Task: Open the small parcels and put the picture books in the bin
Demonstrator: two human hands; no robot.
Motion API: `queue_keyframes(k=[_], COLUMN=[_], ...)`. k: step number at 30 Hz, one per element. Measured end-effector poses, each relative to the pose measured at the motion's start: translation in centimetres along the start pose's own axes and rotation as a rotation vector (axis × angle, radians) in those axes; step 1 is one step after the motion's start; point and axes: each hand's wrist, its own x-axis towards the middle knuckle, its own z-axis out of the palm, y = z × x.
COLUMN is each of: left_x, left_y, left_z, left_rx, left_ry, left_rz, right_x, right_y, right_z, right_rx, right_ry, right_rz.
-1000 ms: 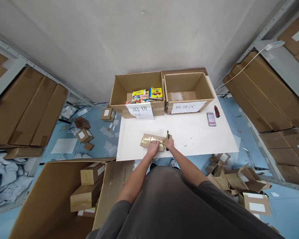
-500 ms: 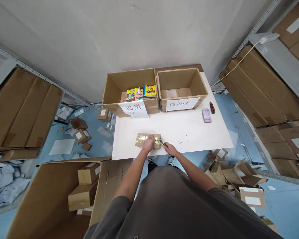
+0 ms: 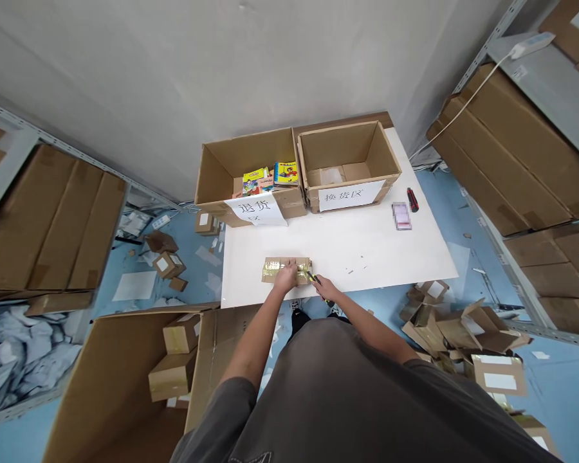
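Observation:
A small flat cardboard box (image 3: 271, 270), wrapped in shiny yellowish tape, lies near the front edge of the white table. My left hand (image 3: 285, 276) rests on top of it and holds it down against the table. In my right hand (image 3: 323, 287), fingers closed, is a yellow and black box cutter (image 3: 312, 277). Its tip is at the box's right end; whether the blade is in the tape or only touching it is too small to tell.
Behind stand an open carton (image 3: 212, 209) with colourful booklets (image 3: 285, 173) and another open carton (image 3: 390, 183), both labelled. A phone-like pixelated item (image 3: 402, 217) and a red-black tool (image 3: 412, 200) lie right. A large carton (image 3: 106, 373) stands left; discarded boxes (image 3: 463, 334) lie right.
My view has shifted slightly. The box cutter stays at the box's right end, with my right hand moved only a little. My left hand remains on the box.

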Motion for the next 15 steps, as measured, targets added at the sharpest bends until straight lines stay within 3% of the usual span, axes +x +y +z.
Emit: queue_keyframes(k=[6,9,12,15], left_x=[-0.3,-0.4,-0.5,-0.6], left_y=[0.2,0.4,0.5,0.3], left_z=[-0.6,-0.8,-0.7,-0.5], left_rx=[0.005,0.004,0.000,-0.006], left_ry=[-0.016,-0.040,-0.037,-0.027], left_rz=[-0.005,-0.033,-0.044,-0.031], right_x=[-1.7,-2.0,-1.2,0.8], right_y=[0.8,1.0,0.1,-1.5], right_z=[0.4,-0.3,-1.6,-2.8], right_rx=[-0.046,-0.073,-0.106,-0.206], right_ry=[-0.023,0.030,0.079,0.047], right_rz=[-0.001,-0.020,-0.085,-0.104])
